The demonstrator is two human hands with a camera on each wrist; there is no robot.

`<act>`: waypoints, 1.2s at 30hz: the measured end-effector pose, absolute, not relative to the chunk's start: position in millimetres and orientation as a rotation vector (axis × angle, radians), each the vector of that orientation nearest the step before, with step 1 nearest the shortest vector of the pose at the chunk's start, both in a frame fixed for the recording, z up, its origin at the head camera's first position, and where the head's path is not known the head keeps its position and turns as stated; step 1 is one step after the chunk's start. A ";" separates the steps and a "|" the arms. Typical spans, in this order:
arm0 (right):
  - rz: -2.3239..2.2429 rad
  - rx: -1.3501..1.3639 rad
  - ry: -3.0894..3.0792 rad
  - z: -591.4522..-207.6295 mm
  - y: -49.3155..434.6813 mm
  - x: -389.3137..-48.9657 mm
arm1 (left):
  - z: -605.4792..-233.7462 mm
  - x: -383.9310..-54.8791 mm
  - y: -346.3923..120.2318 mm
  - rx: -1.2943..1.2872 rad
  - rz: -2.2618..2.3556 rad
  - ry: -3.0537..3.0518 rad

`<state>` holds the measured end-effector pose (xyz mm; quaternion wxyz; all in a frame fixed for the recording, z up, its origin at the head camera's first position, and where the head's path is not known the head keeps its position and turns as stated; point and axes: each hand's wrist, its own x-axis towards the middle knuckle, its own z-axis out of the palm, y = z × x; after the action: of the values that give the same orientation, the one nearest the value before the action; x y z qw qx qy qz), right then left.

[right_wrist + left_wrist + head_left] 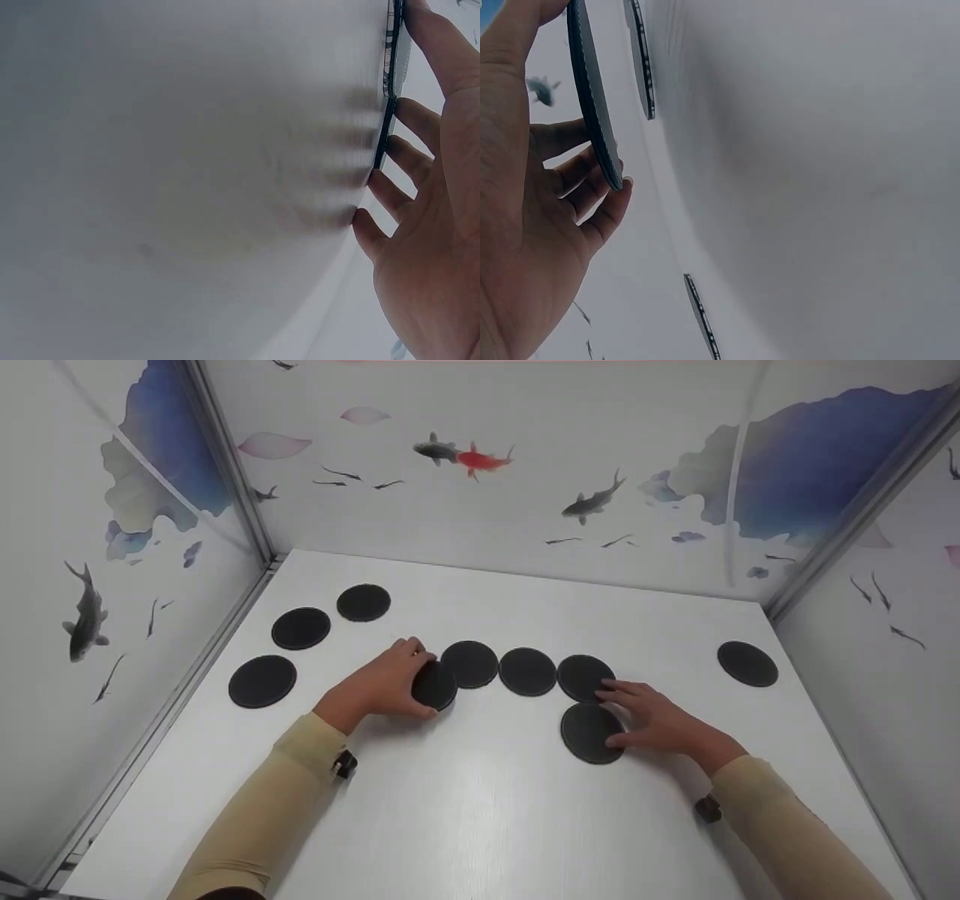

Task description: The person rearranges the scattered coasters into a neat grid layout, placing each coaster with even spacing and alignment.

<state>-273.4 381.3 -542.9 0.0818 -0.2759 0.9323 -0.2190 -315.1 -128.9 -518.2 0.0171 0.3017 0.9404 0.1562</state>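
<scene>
My left hand (386,684) grips a round black coaster (433,687) by its edges, thumb on the near side and fingers on the far side. In the left wrist view this coaster (591,82), with a stitched rim, stands off the table on a tilt. It overlaps the left end of a row of three coasters: a left one (469,664), a middle one (528,672) and a right one (581,675). My right hand (654,721) rests its fingertips on the right one, while its thumb touches another coaster (586,733) just in front.
Three more coasters lie at the table's left: a near one (262,682), a middle one (301,628) and a far one (364,603). A single coaster (748,664) lies far right. Printed panels (495,532) wall in the white table (465,825) at the back and sides.
</scene>
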 end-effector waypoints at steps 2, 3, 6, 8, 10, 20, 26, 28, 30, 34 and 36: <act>-0.663 -0.828 2.781 -542.9 381.2 -273.3 | -517.7 -313.8 -123.9 0.967 0.473 2.918; -0.668 -0.824 2.776 -542.7 381.2 -273.1 | -517.9 -313.1 -121.4 0.974 0.459 2.918; -0.677 -0.815 2.768 -542.0 380.6 -272.7 | -518.9 -311.4 -113.1 0.997 0.421 2.916; -0.676 -0.814 2.767 -541.7 380.1 -272.8 | -519.3 -310.5 -107.4 1.012 0.401 2.918; -0.676 -0.817 2.769 -541.9 380.0 -272.8 | -518.9 -309.5 -102.2 1.021 0.386 2.922; -0.680 -0.820 2.769 -545.0 382.2 -272.0 | -514.5 -303.9 -77.1 1.096 0.320 2.891; -0.675 -0.830 2.772 -542.0 381.3 -272.2 | -514.2 -301.1 -60.6 1.179 0.285 2.867; -0.674 -0.831 2.773 -541.6 380.9 -272.4 | -514.9 -300.7 -55.9 1.203 0.284 2.857; -0.668 -0.827 2.773 -541.7 380.8 -272.5 | -515.6 -300.0 -51.7 1.218 0.281 2.850; -0.660 -0.826 2.773 -542.5 381.1 -273.1 | -516.6 -298.7 -43.6 1.240 0.256 2.851; -0.659 -0.829 2.776 -542.5 381.3 -273.4 | -517.0 -298.2 -38.9 1.258 0.234 2.858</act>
<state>-273.4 381.3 -542.5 0.0854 -0.2781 0.9309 -0.2209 -298.2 -38.9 -517.0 0.0051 0.4017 0.9127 0.0747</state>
